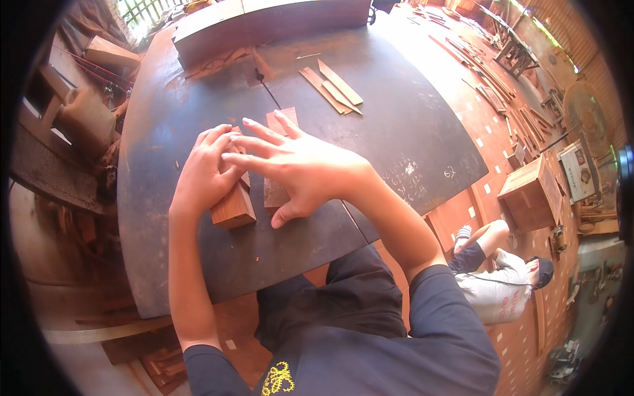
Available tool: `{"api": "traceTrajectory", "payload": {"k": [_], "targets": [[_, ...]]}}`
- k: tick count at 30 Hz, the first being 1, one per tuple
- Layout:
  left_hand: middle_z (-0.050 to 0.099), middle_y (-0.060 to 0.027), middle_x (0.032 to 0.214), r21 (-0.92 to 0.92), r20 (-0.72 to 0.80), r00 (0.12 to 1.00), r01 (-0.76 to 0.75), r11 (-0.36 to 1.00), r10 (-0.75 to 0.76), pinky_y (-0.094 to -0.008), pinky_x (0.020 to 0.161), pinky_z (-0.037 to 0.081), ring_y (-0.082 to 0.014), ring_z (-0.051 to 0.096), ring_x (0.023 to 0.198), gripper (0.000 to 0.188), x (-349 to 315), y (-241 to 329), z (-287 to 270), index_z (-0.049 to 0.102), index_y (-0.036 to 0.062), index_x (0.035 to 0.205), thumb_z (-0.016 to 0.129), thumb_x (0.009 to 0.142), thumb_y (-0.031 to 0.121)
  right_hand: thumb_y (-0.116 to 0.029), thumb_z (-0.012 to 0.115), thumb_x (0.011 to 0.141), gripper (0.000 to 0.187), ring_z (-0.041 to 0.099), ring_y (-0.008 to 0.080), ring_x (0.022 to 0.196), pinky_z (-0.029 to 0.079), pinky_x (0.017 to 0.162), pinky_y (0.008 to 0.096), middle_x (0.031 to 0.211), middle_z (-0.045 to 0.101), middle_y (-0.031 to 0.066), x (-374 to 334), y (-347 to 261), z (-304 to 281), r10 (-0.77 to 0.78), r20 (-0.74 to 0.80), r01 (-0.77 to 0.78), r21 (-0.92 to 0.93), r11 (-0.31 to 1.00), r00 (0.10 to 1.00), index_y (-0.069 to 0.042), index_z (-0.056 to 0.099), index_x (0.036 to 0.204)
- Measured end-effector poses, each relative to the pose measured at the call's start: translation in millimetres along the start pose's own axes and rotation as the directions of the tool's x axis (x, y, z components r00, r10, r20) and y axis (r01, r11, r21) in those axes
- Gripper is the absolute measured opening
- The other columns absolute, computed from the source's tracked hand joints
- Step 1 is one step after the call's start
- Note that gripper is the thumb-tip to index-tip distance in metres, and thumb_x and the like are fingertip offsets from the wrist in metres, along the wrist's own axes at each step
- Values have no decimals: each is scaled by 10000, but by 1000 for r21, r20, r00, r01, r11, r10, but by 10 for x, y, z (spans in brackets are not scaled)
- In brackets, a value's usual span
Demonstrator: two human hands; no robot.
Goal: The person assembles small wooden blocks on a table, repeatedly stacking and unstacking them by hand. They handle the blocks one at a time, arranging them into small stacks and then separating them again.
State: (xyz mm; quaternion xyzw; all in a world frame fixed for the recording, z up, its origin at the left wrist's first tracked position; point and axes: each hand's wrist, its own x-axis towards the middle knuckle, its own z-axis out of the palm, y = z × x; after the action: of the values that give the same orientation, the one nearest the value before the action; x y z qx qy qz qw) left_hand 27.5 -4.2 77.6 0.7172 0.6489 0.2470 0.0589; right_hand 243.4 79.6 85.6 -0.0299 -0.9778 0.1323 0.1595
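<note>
A dark, smooth table (317,165) spreads in front of me. On its near left part lies a reddish-brown wooden block (235,210), its cut end toward me. My left hand (206,168) is closed over the far part of this block, fingers curled across its top. Just to the right lies a second wooden block (274,195), partly hidden by my right hand (297,165). That hand reaches across it with fingers and thumb spread, its fingertips close to my left fingers. Whether it touches either block I cannot tell.
Thin wooden strips (333,89) lie farther back on the table. A long wooden beam (277,26) crosses its far end. A dark slit (267,89) runs through the tabletop. At right, a person (498,280) sits low near a wooden box (530,195); timber lies on the floor.
</note>
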Motion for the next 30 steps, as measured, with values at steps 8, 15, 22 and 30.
{"api": "traceTrajectory", "payload": {"k": [8,15,22,30], "targets": [[541,-196,1398,4,1,1000,30,1000,-30,-427,1108,401,-351,462,1336,484,-31,41,0,617,-18,1247,676,839,234,-321,842,658,970,189,419,1495,113,1203,629,1575,304,185,-55,-39,-92,74,140,-64,-79,995,987,-119,390,1492],[539,-183,1406,28,21,999,45,999,-46,-429,1109,399,-343,463,1339,516,1,87,-29,617,-17,1257,691,859,303,-342,828,642,873,229,435,1479,175,1165,669,1554,341,180,-140,28,-90,55,131,-49,-50,998,990,-91,489,1407],[547,-184,1398,9,12,997,74,997,-74,-423,1107,401,-339,465,1337,522,-7,108,-20,626,-18,1253,682,882,345,-328,801,700,529,226,418,1475,172,1178,642,1458,431,168,-106,97,-109,-73,92,64,97,993,993,-79,649,1141],[540,-185,1403,17,10,999,49,999,-49,-423,1105,401,-337,468,1334,520,5,60,-11,624,-27,1244,680,884,345,-301,785,708,431,377,338,1374,242,1176,563,1234,560,111,-105,103,-115,-45,88,29,177,984,995,-54,655,1036]]}}
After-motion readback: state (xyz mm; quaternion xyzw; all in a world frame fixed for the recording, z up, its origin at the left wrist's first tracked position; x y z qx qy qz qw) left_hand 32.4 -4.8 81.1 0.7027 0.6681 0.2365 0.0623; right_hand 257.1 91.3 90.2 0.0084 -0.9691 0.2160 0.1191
